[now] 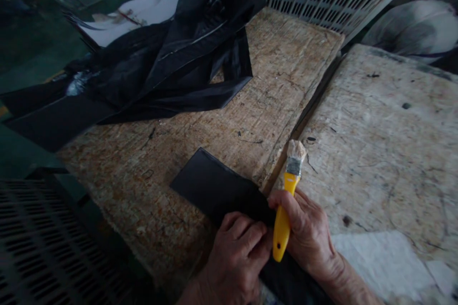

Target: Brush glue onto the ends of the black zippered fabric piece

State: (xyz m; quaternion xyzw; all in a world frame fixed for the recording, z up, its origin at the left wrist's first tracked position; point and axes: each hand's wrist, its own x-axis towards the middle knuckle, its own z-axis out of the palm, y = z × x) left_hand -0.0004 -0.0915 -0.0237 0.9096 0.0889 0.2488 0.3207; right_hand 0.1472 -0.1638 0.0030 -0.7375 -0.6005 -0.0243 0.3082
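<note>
A yellow-handled brush [282,228] with pale, crusted bristles points up and away, its handle gripped by my right hand [307,228]. Under both hands lies a black strip [214,183] of flat material, running from the worn board down toward the front edge. My left hand [239,252] rests on the strip with its fingers curled and pressed together on it, close to the butt of the brush. The fingertips of my right hand are partly hidden behind the handle and the strip.
Black fabric pieces [143,66] are heaped at the back left, beside white curved sheets [150,7]. A pale slotted crate [315,2] stands behind, a dark one [46,238] at lower left. White padding [382,262] lies right. A gap separates two boards [386,152].
</note>
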